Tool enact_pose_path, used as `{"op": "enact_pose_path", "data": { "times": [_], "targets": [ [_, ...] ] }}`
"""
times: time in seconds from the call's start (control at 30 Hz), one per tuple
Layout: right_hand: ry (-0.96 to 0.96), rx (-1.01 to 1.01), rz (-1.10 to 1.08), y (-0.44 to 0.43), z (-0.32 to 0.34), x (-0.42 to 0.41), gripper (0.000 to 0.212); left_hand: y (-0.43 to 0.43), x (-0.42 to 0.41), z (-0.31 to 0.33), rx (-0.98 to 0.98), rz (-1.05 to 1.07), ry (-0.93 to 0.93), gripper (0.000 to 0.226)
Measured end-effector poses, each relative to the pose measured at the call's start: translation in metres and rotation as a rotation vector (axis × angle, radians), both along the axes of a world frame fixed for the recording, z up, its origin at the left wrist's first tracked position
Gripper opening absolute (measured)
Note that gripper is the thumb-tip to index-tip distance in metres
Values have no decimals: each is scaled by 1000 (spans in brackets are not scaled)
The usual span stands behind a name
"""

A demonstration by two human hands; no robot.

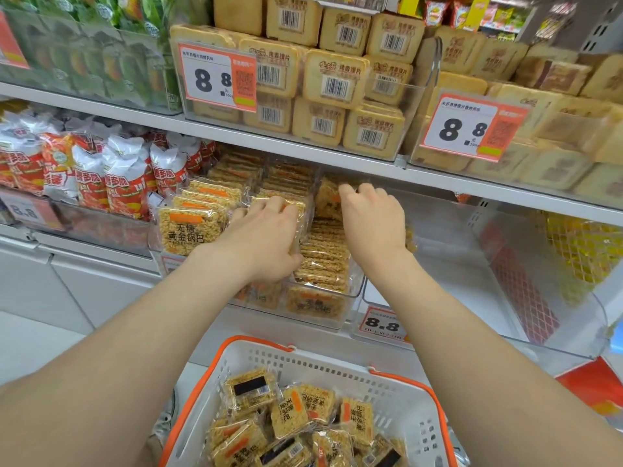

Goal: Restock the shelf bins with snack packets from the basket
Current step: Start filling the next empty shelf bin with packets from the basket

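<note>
reaching into the clear shelf bin [355, 294], the left hand [266, 237] curls its fingers over a front packet bundle [279, 205] and grips it. the right hand [371, 217] hooks bent fingers over an upright rear packet [325, 200]. a flat packet stack [323, 261] lies between the hands. below the shelf, the white, orange-rimmed basket [404, 396] holds loose rice-crisp packets [290, 412].

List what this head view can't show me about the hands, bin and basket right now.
All in the head view:
1. The right hand: its fingers curl behind its own knuckles, so its grip on the packets is unclear.
2. The left hand covers the packets beneath it; grip unclear.
3. The basket: near end cut off by the bottom edge.
4. The bin tag: partly hidden by the left arm.
5. The far-left tag: blurred.
</note>
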State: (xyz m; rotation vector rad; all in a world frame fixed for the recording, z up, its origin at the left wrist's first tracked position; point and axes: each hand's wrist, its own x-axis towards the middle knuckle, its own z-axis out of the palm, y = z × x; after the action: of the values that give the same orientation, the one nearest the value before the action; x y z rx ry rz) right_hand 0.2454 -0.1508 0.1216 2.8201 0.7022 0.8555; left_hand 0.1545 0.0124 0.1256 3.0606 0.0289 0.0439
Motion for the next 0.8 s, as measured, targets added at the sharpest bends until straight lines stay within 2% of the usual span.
{"op": "enact_pose_path", "data": {
  "times": [0.1, 0.3, 0.5, 0.6, 0.73, 0.8],
  "targets": [
    [5, -68, -14, 6, 3, 6, 25, 0, 2, -2, 5, 1, 1, 68],
    [87, -190, -71, 18, -4, 19, 27, -1, 4, -3, 14, 2, -11, 63],
    [167, -156, -9, 29, -11, 9, 45, -2, 1, -3, 30, 4, -1, 66],
    [228, -239, -21, 24, -15, 7, 43, -1, -1, -2, 28, -8, 6, 69],
    [351, -275, -53, 15, -23, 9, 77, 0, -7, -1, 4, -30, -4, 75],
    [423, -224, -24, 11, -22, 11, 83, -1, -12, 0, -33, -37, -23, 72]
  ]
}}
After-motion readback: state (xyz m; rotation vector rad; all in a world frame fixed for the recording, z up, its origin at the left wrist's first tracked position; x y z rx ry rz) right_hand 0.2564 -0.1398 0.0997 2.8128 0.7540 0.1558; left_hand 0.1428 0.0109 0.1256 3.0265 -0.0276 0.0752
